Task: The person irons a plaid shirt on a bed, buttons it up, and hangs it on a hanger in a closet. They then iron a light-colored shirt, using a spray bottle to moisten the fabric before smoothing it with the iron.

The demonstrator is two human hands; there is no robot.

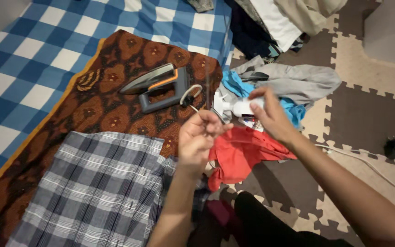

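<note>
My left hand (pixel 200 137) is closed around the white power cord (pixel 191 97) of a grey and orange clothes iron (pixel 157 84), which lies on its side on a brown patterned cloth (pixel 92 105). My right hand (pixel 270 116) grips a white bottle-shaped object (pixel 236 108) held just right of the iron, above a pile of clothes. A grey plaid shirt (pixel 92 187) is spread flat on the brown cloth below the iron.
A blue and white checked sheet (pixel 33 55) lies under the brown cloth. A red garment (pixel 241 153), a blue one (pixel 234 84) and a grey one (pixel 293 82) lie on brown and beige puzzle floor mats (pixel 362 114). More clothes are heaped at the top.
</note>
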